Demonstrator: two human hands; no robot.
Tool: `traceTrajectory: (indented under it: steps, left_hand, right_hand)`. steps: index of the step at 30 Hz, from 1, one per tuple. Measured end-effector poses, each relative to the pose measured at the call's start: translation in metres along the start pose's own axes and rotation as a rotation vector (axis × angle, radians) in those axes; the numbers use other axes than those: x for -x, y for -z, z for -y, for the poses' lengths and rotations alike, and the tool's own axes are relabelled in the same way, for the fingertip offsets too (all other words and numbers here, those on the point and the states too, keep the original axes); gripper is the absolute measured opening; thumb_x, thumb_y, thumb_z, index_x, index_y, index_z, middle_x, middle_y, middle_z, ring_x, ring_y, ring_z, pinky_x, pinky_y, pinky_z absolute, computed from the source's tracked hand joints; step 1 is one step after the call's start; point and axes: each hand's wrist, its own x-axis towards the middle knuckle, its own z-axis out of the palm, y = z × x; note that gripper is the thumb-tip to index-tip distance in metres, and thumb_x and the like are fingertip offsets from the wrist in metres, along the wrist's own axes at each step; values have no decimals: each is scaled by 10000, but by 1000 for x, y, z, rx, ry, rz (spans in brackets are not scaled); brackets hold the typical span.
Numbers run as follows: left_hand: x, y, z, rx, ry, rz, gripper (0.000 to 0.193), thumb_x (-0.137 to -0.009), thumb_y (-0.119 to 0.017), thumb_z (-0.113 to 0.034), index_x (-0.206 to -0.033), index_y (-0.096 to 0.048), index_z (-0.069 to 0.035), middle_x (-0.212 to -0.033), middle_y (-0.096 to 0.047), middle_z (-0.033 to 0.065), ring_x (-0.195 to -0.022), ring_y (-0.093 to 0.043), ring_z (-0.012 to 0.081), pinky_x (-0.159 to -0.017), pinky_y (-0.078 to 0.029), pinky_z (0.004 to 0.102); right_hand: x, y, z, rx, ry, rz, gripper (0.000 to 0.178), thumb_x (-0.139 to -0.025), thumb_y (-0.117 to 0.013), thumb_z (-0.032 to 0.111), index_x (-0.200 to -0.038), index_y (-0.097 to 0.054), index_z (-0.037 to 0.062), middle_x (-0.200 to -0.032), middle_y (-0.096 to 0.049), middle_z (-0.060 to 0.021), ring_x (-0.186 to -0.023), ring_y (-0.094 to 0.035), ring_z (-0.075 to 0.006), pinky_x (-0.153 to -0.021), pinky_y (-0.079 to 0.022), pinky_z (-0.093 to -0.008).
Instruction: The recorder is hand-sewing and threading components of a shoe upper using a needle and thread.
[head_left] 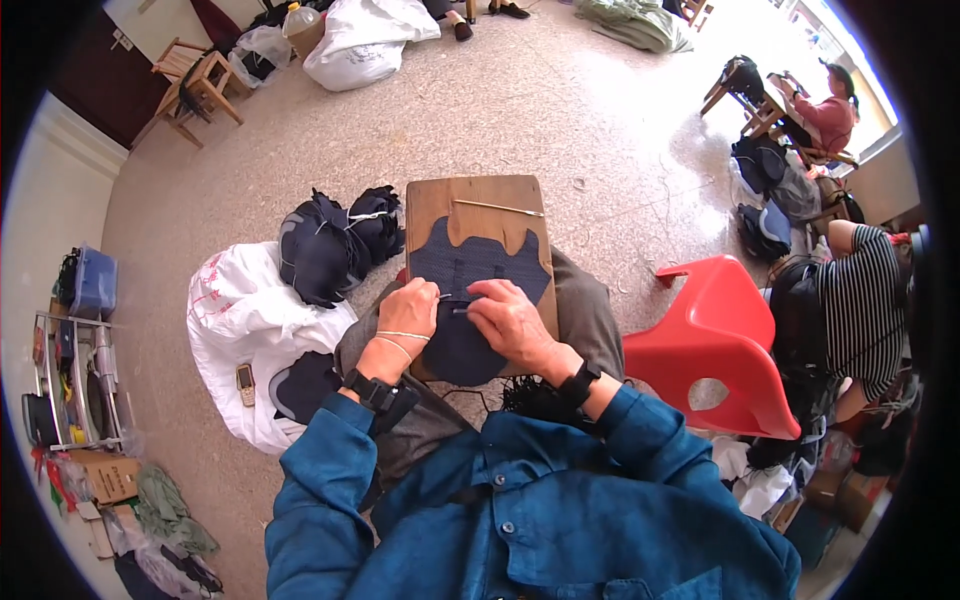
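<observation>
A dark navy fabric piece [470,350], cut with curved lobes at its far end, lies on a small wooden board [425,200] over my lap. Near the middle of the fabric, my left hand [408,310] is closed in a pinch, with a thin pale metal piece [447,297] sticking out from its fingertips. Just to the right, my right hand [515,322] bends over the same fabric, thumb and forefinger drawn together; what they grip is too small to make out. Across the board's far part rests a slim metal rod [497,207].
Tied bundles of dark fabric pieces [325,245] and a white sack [235,305] with a phone [246,384] on it lie at my left. A red plastic stool [725,330] stands close on my right. Beyond it, a person in stripes [860,310] bends over, and another sits farther off.
</observation>
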Motion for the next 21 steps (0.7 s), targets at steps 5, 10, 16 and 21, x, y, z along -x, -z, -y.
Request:
traceTrajectory:
  steps: [5, 10, 16, 21]
  left_hand:
    - [-11, 4, 1, -69, -60, 91, 72, -880, -604, -87, -843, -633, -33, -843, -624, 165, -812, -654, 381, -716, -535, 458]
    - [-24, 2, 14, -68, -134, 186, 51, -864, -613, -71, -838, -626, -30, -833, -619, 171, -814, -644, 382, -722, -524, 461]
    - [-31, 4, 9, -148, -233, 254, 9, -838, -621, -48, -838, -626, -40, -799, -601, 161, -815, -644, 363, -739, -527, 447]
    - [-27, 6, 10, -77, -296, 178, 36, -857, -613, -66, -828, -636, -65, -832, -600, 126, -804, -644, 344, -745, -532, 431]
  right_hand:
    - [5, -7, -7, -8, -17, 99, 98, -870, -659, 142, -862, -676, 46, -1296, -587, -114, -1212, -510, -331, -993, -413, -462]
    - [3, -5, -14, -55, -1, 142, 106, -865, -661, 141, -839, -674, 39, -1303, -588, -107, -1217, -502, -334, -995, -408, -470]
    - [4, -6, -20, -97, 15, 143, 107, -860, -663, 136, -834, -672, 33, -1295, -598, -112, -1212, -507, -340, -986, -411, -473]
    - [5, -4, -23, -96, 18, 157, 98, -862, -670, 132, -849, -671, 34, -1317, -589, -95, -1222, -505, -329, -1002, -393, -468]
